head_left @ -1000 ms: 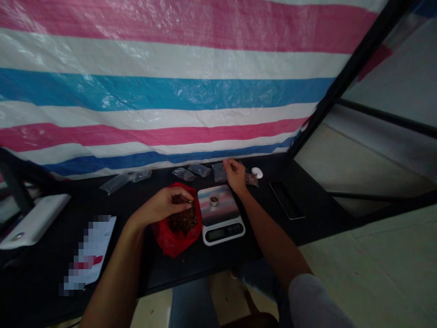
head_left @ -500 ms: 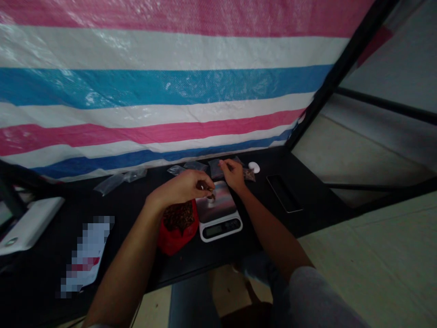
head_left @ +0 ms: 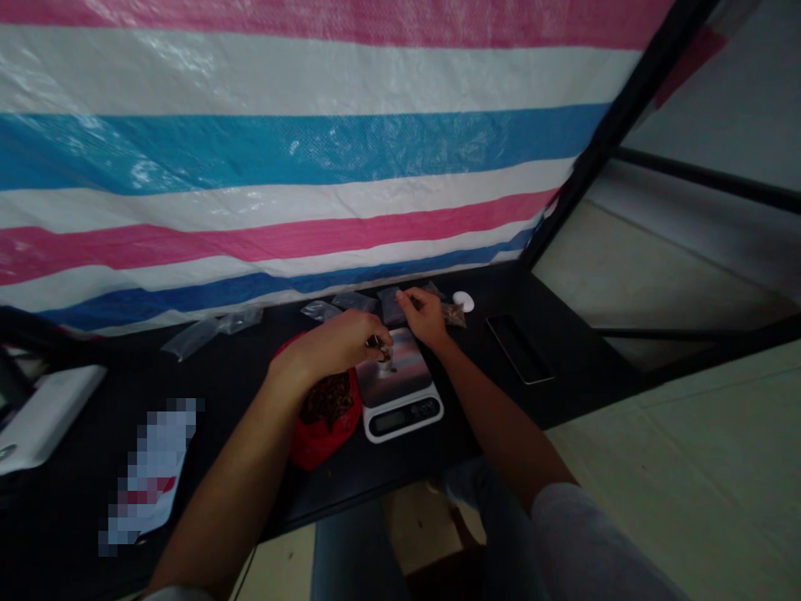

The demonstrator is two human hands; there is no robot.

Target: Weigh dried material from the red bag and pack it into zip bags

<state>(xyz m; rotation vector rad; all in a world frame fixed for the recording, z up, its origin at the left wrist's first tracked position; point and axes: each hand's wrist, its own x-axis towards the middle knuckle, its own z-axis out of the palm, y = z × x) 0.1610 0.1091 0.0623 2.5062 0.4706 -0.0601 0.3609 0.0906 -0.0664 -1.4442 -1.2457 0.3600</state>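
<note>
Left hand [head_left: 331, 344] pinches dark flakes [head_left: 376, 340] (a tiny bit) over the scale [head_left: 397, 417].

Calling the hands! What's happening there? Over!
Left hand pinching dark bits over small cup on digital scale. Right hand on plastic bag. Red bag beside scale.

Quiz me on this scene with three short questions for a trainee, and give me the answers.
1. True or false: the fingers of the left hand are above the digital kitchen scale.
2. Multiple choice: what colour is the plastic bag below the left hand? A red, B blue, C white.
3. Short answer: what stands on the scale's platform, under those fingers?

Key: 1 true; 2 A; 3 a small cup.
</note>
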